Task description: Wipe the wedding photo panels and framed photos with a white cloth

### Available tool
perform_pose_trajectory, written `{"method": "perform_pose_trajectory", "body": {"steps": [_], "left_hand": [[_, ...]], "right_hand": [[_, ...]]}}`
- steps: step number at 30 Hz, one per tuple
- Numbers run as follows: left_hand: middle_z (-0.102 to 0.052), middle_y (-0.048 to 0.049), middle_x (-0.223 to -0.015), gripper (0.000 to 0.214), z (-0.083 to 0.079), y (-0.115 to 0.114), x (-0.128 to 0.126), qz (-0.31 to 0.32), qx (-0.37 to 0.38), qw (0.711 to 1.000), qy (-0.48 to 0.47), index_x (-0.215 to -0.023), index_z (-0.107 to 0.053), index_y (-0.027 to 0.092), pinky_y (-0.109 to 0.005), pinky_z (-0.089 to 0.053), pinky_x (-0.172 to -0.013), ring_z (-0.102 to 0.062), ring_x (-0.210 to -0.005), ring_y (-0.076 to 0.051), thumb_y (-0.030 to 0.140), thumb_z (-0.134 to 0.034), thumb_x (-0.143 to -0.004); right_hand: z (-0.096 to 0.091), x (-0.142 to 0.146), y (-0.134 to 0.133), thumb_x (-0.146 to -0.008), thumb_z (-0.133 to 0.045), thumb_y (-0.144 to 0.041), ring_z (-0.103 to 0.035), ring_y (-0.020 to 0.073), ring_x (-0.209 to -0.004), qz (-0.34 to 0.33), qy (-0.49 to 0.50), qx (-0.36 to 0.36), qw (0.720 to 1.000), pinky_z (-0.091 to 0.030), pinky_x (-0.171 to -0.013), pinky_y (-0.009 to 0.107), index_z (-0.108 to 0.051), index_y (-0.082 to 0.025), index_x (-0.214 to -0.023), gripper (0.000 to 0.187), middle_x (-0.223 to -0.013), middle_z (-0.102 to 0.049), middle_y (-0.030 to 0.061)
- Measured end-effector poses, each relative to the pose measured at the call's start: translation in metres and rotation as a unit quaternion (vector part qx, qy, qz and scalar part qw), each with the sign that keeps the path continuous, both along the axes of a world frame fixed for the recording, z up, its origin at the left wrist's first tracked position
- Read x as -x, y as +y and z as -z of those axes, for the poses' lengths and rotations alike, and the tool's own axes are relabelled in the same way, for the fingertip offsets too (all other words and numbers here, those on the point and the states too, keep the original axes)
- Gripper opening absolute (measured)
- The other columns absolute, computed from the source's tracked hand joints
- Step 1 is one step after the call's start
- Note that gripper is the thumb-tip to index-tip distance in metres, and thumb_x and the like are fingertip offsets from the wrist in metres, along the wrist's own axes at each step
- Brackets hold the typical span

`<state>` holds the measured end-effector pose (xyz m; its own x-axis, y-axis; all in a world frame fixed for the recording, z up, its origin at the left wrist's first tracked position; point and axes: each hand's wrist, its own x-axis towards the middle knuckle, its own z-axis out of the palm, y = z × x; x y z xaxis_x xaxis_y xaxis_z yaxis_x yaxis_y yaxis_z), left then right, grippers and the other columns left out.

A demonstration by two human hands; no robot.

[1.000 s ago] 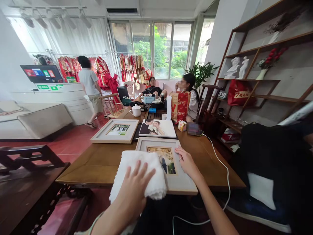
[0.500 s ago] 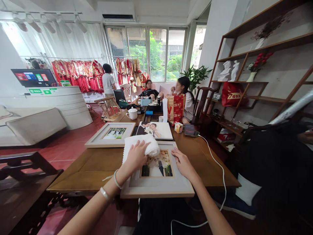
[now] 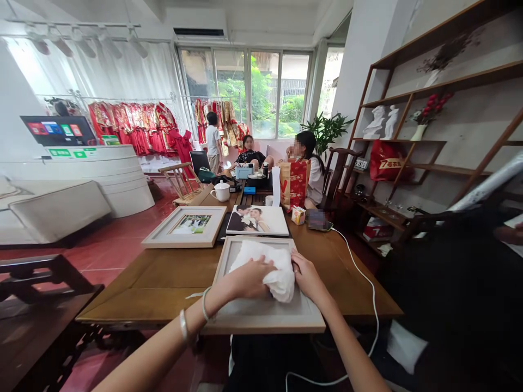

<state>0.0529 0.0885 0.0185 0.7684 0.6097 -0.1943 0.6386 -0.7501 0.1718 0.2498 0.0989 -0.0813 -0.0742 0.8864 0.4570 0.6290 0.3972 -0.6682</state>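
A grey framed photo (image 3: pixel 261 316) lies at the near edge of the wooden table (image 3: pixel 163 277), overhanging it toward me. My left hand (image 3: pixel 249 279) presses a white cloth (image 3: pixel 272 267) onto the middle of the frame's glass, fingers curled into the cloth. My right hand (image 3: pixel 307 277) rests on the frame's right side, fingers bent against the cloth's edge, a ring on one finger. The cloth hides the photo itself.
A second framed photo (image 3: pixel 186 225) and a photo album (image 3: pixel 257 220) lie farther up the table, with a phone (image 3: pixel 317 220) on a white cable (image 3: pixel 370 288), a teapot (image 3: pixel 222 191) and a red bag (image 3: pixel 295 182). Two people sit at the far end; a third stands by the red garments. Shelves stand right.
My left hand has dragged the cloth from the frame's upper left to its centre, covering the picture. The person in the background has walked right, toward the window.
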Motion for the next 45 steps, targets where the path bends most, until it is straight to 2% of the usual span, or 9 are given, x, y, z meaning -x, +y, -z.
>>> {"method": "perform_pose_trajectory", "body": {"steps": [3, 8, 13, 19, 25, 32, 36, 40, 45], "left_hand": [[-0.057, -0.0071, -0.128, 0.049, -0.018, -0.034, 0.015, 0.022, 0.035, 0.999, 0.001, -0.124, -0.053, 0.024, -0.040, -0.040, -0.100, -0.049, -0.121, -0.026, 0.014, -0.049, -0.076], [-0.062, -0.0108, -0.117, 0.057, -0.028, -0.058, 0.020, -0.120, -0.019, 0.991, 0.057, -0.125, -0.053, 0.024, -0.047, -0.046, -0.090, -0.054, -0.114, -0.032, 0.010, -0.052, -0.070], [-0.049, -0.0164, -0.133, 0.062, -0.002, -0.022, 0.000, -0.164, -0.118, 0.977, 0.069, -0.132, -0.045, 0.019, -0.056, -0.039, -0.095, -0.038, -0.127, -0.039, 0.009, -0.054, -0.071], [-0.047, -0.0132, -0.136, 0.060, 0.015, 0.023, -0.018, -0.105, -0.168, 0.980, 0.008, -0.133, -0.041, 0.022, -0.050, -0.036, -0.100, -0.039, -0.128, -0.032, 0.008, -0.051, -0.076], [-0.038, -0.0097, -0.144, 0.062, 0.022, 0.038, -0.034, -0.066, -0.202, 0.977, -0.022, -0.138, -0.033, 0.022, -0.046, -0.029, -0.107, -0.029, -0.135, -0.028, 0.004, -0.044, -0.080], [-0.035, -0.0070, -0.147, 0.074, 0.025, 0.038, -0.018, -0.003, -0.099, 0.995, -0.009, -0.141, -0.030, 0.023, -0.044, -0.031, -0.107, -0.027, -0.137, -0.026, -0.001, -0.046, -0.073], [-0.038, -0.0060, -0.145, 0.072, 0.007, 0.014, 0.002, 0.027, -0.018, 0.999, -0.002, -0.138, -0.038, 0.023, -0.044, -0.030, -0.108, -0.028, -0.136, -0.026, 0.000, -0.048, -0.070], [-0.048, -0.0024, -0.138, 0.071, -0.011, -0.038, 0.024, 0.039, 0.031, 0.999, -0.007, -0.133, -0.045, 0.028, -0.038, -0.033, -0.108, -0.040, -0.130, -0.022, 0.002, -0.049, -0.068], [-0.040, -0.0120, -0.144, 0.089, -0.022, -0.089, 0.042, -0.149, 0.036, 0.979, 0.136, -0.139, -0.038, 0.021, -0.052, -0.034, -0.105, -0.031, -0.133, -0.036, 0.006, -0.061, -0.054]], "right_hand": [[0.004, 0.000, 0.002, -0.076, -0.038, -0.002, -0.050, 0.0226, -0.124, 0.020, 0.012, 0.002, 1.000, -0.036, -0.107, 0.044, -0.069, -0.014, -0.099, 0.040, -0.116, -0.066, 0.0130], [0.008, 0.000, 0.003, -0.075, -0.040, -0.002, -0.053, 0.0218, -0.122, 0.027, 0.022, 0.000, 0.999, -0.036, -0.108, 0.044, -0.070, -0.016, -0.097, 0.040, -0.114, -0.067, 0.0111], [0.010, -0.001, 0.002, -0.077, -0.040, -0.003, -0.051, 0.0225, -0.123, 0.024, 0.034, -0.009, 0.999, -0.035, -0.108, 0.045, -0.069, -0.015, -0.100, 0.039, -0.117, -0.065, 0.0129], [0.005, -0.001, 0.002, -0.071, -0.040, 0.001, -0.047, 0.0222, -0.126, -0.012, 0.044, -0.003, 0.999, -0.034, -0.109, 0.043, -0.067, -0.018, -0.105, 0.048, -0.119, -0.065, 0.0093], [-0.002, 0.000, -0.003, -0.066, -0.039, 0.002, -0.056, 0.0236, -0.116, -0.005, 0.057, 0.000, 0.998, -0.042, -0.101, 0.040, -0.058, -0.017, -0.120, 0.060, -0.121, -0.063, 0.0115], [-0.010, 0.001, -0.005, -0.065, -0.041, 0.003, -0.056, 0.0234, -0.116, -0.030, 0.057, -0.003, 0.998, -0.042, -0.101, 0.037, -0.063, -0.020, -0.114, 0.058, -0.120, -0.064, 0.0091], [-0.009, 0.000, -0.004, -0.072, -0.038, 0.001, -0.049, 0.0211, -0.125, -0.034, 0.040, -0.007, 0.999, -0.037, -0.106, 0.038, -0.068, -0.021, -0.105, 0.049, -0.122, -0.063, 0.0072], [-0.001, -0.001, -0.002, -0.077, -0.039, -0.004, -0.049, 0.0221, -0.125, 0.015, 0.021, 0.012, 1.000, -0.035, -0.108, 0.042, -0.068, -0.016, -0.106, 0.042, -0.119, -0.065, 0.0114], [0.002, -0.001, -0.001, -0.080, -0.041, -0.008, -0.049, 0.0225, -0.125, 0.022, 0.016, 0.019, 0.999, -0.035, -0.108, 0.044, -0.067, -0.016, -0.106, 0.038, -0.120, -0.064, 0.0117]]}}
